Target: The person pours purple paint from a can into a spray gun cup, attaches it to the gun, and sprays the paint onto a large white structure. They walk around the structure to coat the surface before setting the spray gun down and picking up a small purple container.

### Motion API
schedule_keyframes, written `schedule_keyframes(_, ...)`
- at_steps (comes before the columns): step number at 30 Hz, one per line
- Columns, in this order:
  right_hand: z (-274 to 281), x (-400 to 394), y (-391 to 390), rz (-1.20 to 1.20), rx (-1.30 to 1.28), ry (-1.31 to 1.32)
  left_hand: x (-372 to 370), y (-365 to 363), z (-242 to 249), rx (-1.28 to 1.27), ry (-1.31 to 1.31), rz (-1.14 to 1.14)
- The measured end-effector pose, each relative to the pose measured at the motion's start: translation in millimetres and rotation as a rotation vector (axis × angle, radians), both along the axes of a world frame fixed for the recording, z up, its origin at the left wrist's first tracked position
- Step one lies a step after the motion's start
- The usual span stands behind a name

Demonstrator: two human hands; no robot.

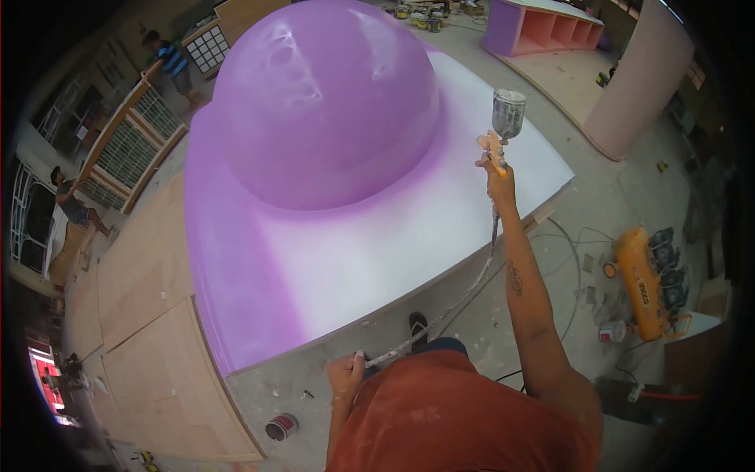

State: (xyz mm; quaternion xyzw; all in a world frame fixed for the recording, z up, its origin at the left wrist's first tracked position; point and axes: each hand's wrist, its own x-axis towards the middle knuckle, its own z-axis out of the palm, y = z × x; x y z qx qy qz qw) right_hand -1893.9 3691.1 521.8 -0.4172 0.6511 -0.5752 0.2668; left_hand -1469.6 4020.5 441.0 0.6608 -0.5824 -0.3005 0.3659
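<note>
right hand (pixel 501 182) wrapped around the handle of a spray gun (pixel 493 151), metal cup (pixel 509 116) uppermost; in view the gun overlaps the white right part of a large panel (pixel 362 263), gap to surface cannot be judged. left hand (pixel 344 374) curled closed on the hose (pixel 452 308), just beyond the panel's near edge. dome (pixel 330 102) and panel's left side purple, blending softly into white. paint can (pixel 281 426) on floor (pixel 346 429) near left hand; orange compressor (pixel 638 275) at right.
</note>
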Motion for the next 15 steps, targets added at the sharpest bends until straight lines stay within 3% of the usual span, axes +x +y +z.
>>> schedule_keyframes(3, 3, -6, -1, 0.005, -0.070, 0.050, 9, 3, 0, 0.000, -0.005, -0.007)
schedule_keyframes(6, 9, -7, 1, 0.017, 0.147, 0.054, 12, 4, 20, 0.033, 0.035, 0.040)
schedule_keyframes(8, 14, -1, 15, 0.022, 0.203, -0.146, 9, 3, 27, 0.068, 0.049, 0.077)
schedule_keyframes(15, -17, 94, 101, 0.155, 0.271, -0.289, 71, 43, -6, 0.015, 0.045, 0.228)
